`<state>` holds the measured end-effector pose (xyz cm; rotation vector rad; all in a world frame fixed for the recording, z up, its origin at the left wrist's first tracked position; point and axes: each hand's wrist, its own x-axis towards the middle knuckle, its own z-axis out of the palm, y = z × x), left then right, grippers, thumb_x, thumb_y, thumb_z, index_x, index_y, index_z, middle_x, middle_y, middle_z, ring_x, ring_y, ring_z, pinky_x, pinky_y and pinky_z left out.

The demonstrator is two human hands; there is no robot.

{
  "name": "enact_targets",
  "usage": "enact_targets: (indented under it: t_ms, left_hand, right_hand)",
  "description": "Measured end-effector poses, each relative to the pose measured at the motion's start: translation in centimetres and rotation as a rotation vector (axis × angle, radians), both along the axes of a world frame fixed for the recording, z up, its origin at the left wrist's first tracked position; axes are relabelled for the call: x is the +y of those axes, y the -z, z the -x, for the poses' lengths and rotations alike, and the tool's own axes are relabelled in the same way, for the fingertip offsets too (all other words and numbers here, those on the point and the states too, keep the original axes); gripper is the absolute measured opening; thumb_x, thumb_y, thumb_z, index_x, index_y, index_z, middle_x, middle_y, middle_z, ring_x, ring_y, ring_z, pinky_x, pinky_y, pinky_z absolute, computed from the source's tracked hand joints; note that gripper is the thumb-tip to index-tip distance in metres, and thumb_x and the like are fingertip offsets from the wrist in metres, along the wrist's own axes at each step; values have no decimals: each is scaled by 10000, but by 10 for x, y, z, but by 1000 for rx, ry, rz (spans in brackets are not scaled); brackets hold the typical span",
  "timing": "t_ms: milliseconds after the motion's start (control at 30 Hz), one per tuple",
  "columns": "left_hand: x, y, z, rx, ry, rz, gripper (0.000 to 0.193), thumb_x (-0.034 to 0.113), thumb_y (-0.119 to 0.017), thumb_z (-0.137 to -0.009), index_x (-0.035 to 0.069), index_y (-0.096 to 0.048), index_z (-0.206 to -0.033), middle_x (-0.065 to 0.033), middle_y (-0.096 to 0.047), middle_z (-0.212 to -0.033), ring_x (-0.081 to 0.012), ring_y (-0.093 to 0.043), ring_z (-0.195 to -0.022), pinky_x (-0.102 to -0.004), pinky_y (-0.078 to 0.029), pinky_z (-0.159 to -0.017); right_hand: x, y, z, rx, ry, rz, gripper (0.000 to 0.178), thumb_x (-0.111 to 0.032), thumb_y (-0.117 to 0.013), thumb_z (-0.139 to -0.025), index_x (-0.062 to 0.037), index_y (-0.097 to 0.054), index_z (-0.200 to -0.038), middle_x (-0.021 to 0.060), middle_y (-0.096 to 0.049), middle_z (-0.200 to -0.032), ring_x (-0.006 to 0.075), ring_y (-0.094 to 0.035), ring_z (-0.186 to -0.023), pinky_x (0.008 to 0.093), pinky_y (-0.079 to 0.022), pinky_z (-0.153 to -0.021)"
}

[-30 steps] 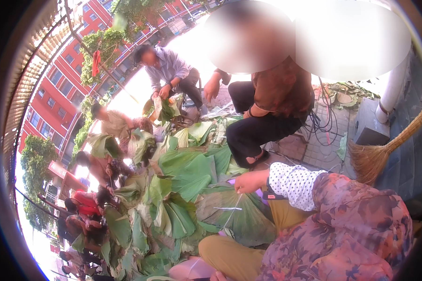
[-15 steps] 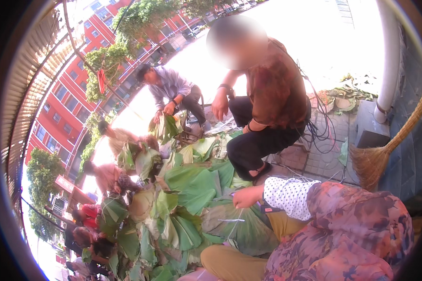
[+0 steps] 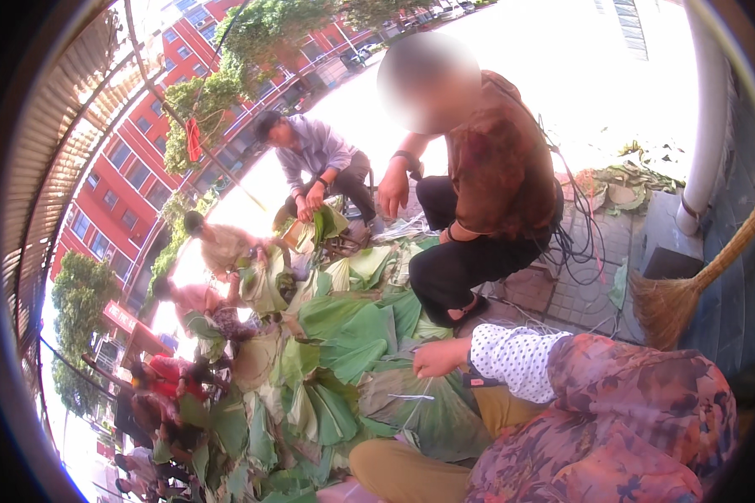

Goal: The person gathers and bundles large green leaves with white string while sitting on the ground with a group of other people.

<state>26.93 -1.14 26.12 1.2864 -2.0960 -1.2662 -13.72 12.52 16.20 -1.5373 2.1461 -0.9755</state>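
My right hand [image 3: 439, 358], beyond a white dotted sleeve [image 3: 516, 359], is closed over the large green leaf bundle [image 3: 432, 419] on my lap. What its fingers hold, if anything, is hidden. A thin white strip [image 3: 411, 396] crosses the bundle's dull upper surface. My bent legs in tan trousers [image 3: 407, 469] lie around it. A small dark object [image 3: 478, 381] sits under the sleeve by my wrist. My left hand does not show. Large green leaves [image 3: 352, 335] lie heaped just beyond the bundle.
A person in a brown top [image 3: 503, 168] sits close beyond my right hand. Further off, a person in a light shirt [image 3: 323, 155] handles leaves [image 3: 327, 225]. Several others sit along the left. A straw broom [image 3: 671, 306] leans at right near a grey post [image 3: 705, 126] and loose black cables [image 3: 575, 201].
The view has shifted slightly. My right hand stays over the bundle and has moved little. The person in the light shirt has drawn both hands together at the leaves.
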Motion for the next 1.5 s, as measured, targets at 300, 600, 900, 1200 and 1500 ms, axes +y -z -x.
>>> enact_targets:
  t_ms: [300,600,900,1200,1500]
  left_hand:
    - [7,-16,9,-27,-97,-79,450,343,-551,-1011,-61,-637,-1190,-205,-698,-1070,-315,-634,-913,-406,-503,-813]
    - [-36,-13,19,45,220,558,350,282,-540,-1009,-33,-671,-1088,-225,-679,-1044,-399,-616,-997,-434,-485,-881]
    - [-32,-81,99,314,573,650,234,196,-537,-1018,11,-665,-1082,-146,-666,-1057,-291,-629,-1052,-403,-485,-908]
    - [-54,-52,195,465,897,363,161,169,-717,-909,18,-667,-933,-159,-629,-1078,-294,-609,-1040,-362,-486,-890]
    - [-126,24,248,477,837,285,182,184,-708,-912,6,-670,-917,-169,-630,-1031,-291,-610,-1021,-366,-500,-815]
  right_hand:
    - [5,-10,-4,-85,8,-4,325,-250,-611,-917,23,-708,-1064,202,-707,-1026,362,-666,-984,434,-514,-870]
    - [23,-13,4,-51,96,103,333,-295,-586,-931,-13,-711,-1057,174,-720,-1008,346,-674,-968,422,-516,-848]
    - [21,-17,-2,-55,127,119,329,-285,-563,-940,-10,-710,-1046,173,-714,-1006,346,-669,-941,421,-511,-844]
    - [12,-12,4,-37,124,-37,365,-313,-569,-930,-15,-714,-1082,183,-720,-1015,348,-677,-951,424,-517,-847]
    - [-11,-5,-3,-111,69,-348,314,-261,-614,-935,-17,-712,-1105,165,-729,-1027,309,-690,-969,408,-519,-851]
